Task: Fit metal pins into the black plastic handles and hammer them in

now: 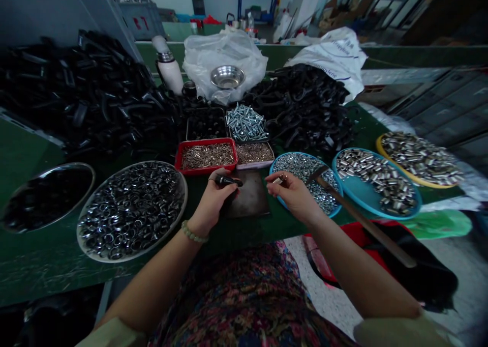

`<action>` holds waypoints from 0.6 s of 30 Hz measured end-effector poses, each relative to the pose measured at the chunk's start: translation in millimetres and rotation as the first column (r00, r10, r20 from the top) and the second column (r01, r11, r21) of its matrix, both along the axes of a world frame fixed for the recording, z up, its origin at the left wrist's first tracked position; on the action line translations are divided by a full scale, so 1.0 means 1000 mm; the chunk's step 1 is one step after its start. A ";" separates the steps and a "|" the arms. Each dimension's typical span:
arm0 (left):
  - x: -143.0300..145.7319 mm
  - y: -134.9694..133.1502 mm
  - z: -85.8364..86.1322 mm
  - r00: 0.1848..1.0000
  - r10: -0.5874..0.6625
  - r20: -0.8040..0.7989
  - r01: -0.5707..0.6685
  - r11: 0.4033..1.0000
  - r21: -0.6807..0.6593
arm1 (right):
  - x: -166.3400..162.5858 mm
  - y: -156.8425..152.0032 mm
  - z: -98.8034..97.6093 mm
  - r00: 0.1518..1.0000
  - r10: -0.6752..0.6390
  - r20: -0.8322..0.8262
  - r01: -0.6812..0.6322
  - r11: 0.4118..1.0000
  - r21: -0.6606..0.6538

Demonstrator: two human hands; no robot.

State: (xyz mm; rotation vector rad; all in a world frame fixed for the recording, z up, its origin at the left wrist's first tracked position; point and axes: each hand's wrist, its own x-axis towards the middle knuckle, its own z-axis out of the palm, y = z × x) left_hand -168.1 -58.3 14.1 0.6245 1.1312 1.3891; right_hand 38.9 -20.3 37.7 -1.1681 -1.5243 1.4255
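My left hand (212, 199) is closed round a short black part (229, 181) over the dark metal plate (249, 202), and my right hand (296, 193) pinches a small silver piece (278, 180) just beside it, so I'd hold both level and square.

On the green bench (38, 265), left of the left grip (213, 199), lay a round steel tray (79, 230) heaped with dark metal rings, and further left a steel bowl (57, 166) of black parts. Just beyond that grip sat a red rectangular plastic tray (206, 142) of brass-coloured pins, with a heap of silvery screws (246, 122) behind it. Right of the right grip (295, 194) stood a blue round plastic dish (415, 209) of short silver cylinders, then a yellow one (378, 144). Far beyond both were piles of black plastic parts (76, 87), a white bottle (170, 67) and a white plastic bag (206, 57).
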 end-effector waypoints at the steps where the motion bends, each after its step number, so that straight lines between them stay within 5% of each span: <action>1: 0.000 -0.001 -0.001 1.000 0.003 0.006 -0.003 1.000 -0.011 | -0.003 0.000 0.000 0.999 0.037 -0.009 -0.037 0.999 0.006; 9: -0.004 -0.007 0.000 0.995 -0.004 0.098 0.007 1.000 -0.026 | -0.026 0.004 0.007 0.983 0.177 -0.044 -0.179 0.983 -0.042; 14: -0.005 -0.010 -0.008 0.973 0.011 -0.230 0.021 0.990 0.139 | -0.043 0.009 0.010 0.975 0.224 -0.005 -0.224 0.974 0.024; 18: -0.007 -0.011 -0.012 0.862 0.088 -0.500 0.051 0.965 0.258 | -0.055 0.011 0.009 0.976 0.219 -0.011 -0.218 0.975 0.030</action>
